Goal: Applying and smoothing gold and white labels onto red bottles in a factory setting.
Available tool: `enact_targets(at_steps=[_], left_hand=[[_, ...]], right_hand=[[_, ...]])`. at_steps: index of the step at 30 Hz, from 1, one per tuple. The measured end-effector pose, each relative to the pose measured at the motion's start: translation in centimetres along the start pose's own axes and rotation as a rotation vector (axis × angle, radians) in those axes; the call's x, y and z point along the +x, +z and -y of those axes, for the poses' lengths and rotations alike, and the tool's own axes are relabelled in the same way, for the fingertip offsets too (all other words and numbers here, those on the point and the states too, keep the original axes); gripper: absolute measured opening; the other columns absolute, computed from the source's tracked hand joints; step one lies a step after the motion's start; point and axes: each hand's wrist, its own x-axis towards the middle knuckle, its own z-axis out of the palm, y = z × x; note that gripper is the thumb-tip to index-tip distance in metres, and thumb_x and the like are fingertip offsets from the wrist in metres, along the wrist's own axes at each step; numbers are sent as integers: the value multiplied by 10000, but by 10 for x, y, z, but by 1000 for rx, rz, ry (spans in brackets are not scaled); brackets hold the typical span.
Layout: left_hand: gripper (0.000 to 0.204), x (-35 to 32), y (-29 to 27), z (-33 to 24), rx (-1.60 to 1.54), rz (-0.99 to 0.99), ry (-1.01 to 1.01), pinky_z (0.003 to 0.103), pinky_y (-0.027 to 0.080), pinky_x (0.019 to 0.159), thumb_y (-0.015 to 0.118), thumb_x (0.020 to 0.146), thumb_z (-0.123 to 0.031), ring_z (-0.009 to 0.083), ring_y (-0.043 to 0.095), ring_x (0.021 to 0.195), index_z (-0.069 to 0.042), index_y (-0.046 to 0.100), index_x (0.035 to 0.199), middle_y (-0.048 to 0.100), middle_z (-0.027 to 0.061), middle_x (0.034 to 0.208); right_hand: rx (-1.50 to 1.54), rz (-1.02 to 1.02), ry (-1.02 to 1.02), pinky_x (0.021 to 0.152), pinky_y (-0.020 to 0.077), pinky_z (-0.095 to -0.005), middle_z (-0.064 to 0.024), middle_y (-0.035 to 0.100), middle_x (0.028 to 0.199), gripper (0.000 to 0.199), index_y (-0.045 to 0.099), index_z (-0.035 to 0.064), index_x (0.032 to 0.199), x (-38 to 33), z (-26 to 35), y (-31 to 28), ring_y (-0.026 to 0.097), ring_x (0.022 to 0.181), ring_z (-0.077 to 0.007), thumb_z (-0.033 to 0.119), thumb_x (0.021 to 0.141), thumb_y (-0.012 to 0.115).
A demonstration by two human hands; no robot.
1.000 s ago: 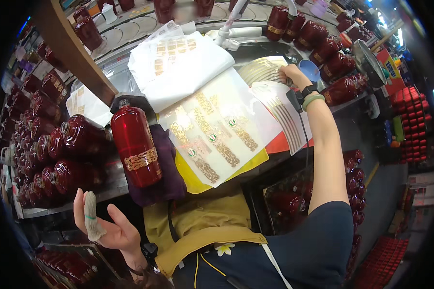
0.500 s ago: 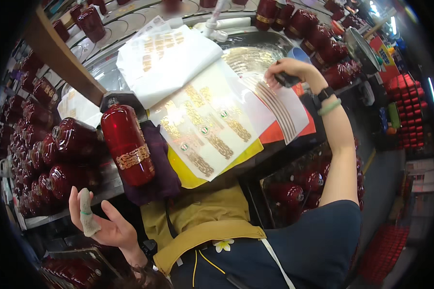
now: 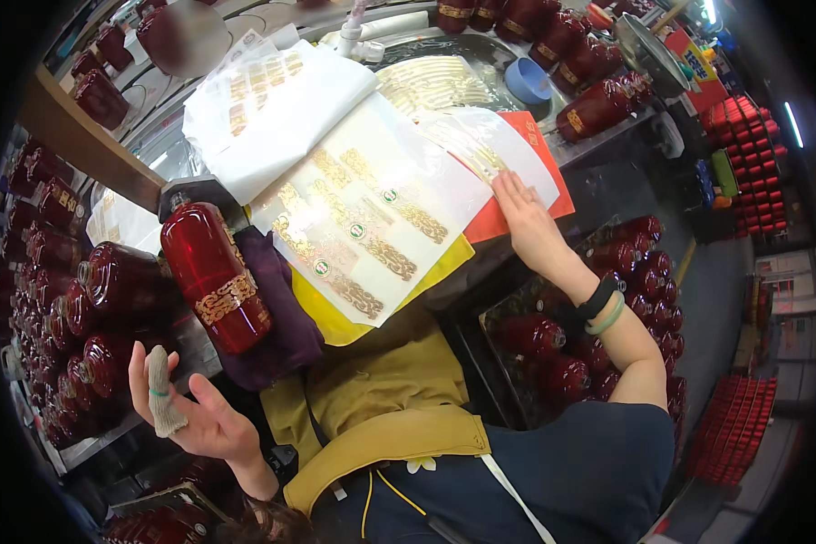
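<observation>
A white paper sheet with curved gold stripes (image 3: 467,145) lay beneath the fingertips of the flat right hand (image 3: 528,222), far right of the loosely spread left hand (image 3: 207,422).

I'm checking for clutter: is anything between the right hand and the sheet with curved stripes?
Nothing visible: the right hand reaches over the striped sheet, its fingertips appearing to touch it. The orange-red paper lies underneath, not between.
</observation>
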Motion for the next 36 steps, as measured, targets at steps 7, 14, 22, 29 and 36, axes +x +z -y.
enact_targets(at_steps=[7, 14, 22, 29, 36], left_hand=[[410, 0, 1, -1, -74, -5, 6, 423, 507, 1030, 462, 1024, 33, 306, 528, 1303, 106, 467, 1428, 433, 224, 1508], [392, -2, 2, 4, -91, -14, -9, 418, 507, 1030, 457, 1028, 35, 291, 536, 1292, 100, 472, 1414, 445, 215, 1506], [392, -3, 9, 0, -134, 12, -19, 412, 499, 1037, 464, 1033, 20, 280, 533, 1306, 88, 471, 1419, 440, 202, 1523], [385, -8, 11, -1, -246, 28, -120, 397, 490, 1035, 472, 1030, 9, 281, 528, 1311, 99, 472, 1405, 439, 205, 1532], [398, -6, 5, -1, -211, 33, -143, 397, 480, 1047, 496, 1026, -5, 268, 513, 1331, 100, 470, 1408, 431, 208, 1535]], right_hand=[[109, -66, -41, 1216, 324, -526, -286, 402, 1581, 534, 415, -90, 1491, -9, -14, 1, 361, 1493, -440, -18, 964, 464], [-69, -34, 10, 1206, 351, -510, -298, 436, 1550, 581, 397, -110, 1499, -47, 12, 4, 396, 1480, -428, -30, 931, 489], [108, 66, -69, 1247, 297, -466, -308, 382, 1581, 672, 366, -76, 1533, -25, -3, -18, 346, 1500, -435, -106, 871, 477], [330, -232, 72, 963, 519, -452, -201, 677, 1160, 257, 695, 43, 1195, 72, -19, -54, 636, 1130, -404, 51, 963, 585], [210, 270, 391, 712, 524, -372, -164, 723, 878, 642, 758, -21, 944, 193, -105, -6, 682, 779, -236, 593, 767, 819]])
